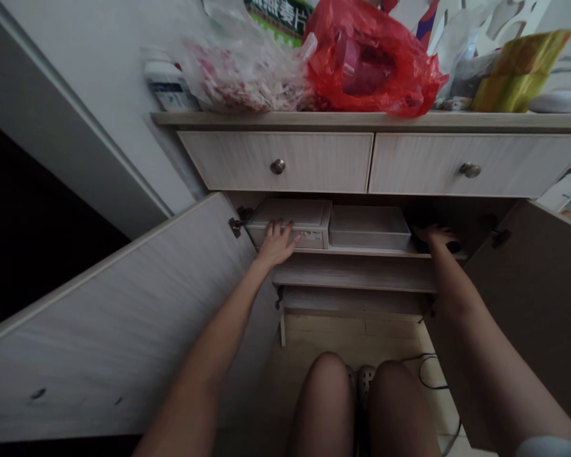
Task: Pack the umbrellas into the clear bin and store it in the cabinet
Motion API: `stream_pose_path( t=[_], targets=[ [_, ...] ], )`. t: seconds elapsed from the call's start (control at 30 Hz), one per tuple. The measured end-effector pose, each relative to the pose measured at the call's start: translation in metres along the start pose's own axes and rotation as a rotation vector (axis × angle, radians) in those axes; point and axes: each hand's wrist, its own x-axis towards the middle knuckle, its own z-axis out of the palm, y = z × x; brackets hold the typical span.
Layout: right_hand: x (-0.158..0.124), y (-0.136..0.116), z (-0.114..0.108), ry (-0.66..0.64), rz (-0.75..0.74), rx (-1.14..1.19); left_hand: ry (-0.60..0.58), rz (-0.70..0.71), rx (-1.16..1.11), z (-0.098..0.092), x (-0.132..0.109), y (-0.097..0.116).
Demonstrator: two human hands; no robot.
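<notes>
My left hand (278, 244) lies against the front of a white plastic storage box (290, 216), its fingers spread over the box's upper edge. A flatter grey-white box (368, 228) stands beside it on the same cabinet shelf (356, 252), with no hand touching it. My right hand (435, 235) is in shadow to the right of the grey-white box. Its spread fingers rest near a dark object (453, 247) at the shelf's right end, and the contact is hard to make out.
Both cabinet doors (99, 317) swing open on either side. Above are two drawers with round metal knobs (278, 166). A red plastic bag (371, 70) and other packets crowd the shelf top (361, 119). A black cable (428, 371) lies on the tiled floor.
</notes>
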Motion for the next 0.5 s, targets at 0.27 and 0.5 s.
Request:
stream_pose_path(
  t=[0.27, 0.5],
  targets=[
    [-0.043, 0.034, 0.022, 0.280, -0.424, -0.006, -0.028, -0.005, 0.008, -0.007, 0.000, 0.004],
    [-0.050, 0.034, 0.040, 0.183, -0.358, -0.039, -0.057, -0.035, -0.016, -0.008, 0.001, 0.006]
  ],
)
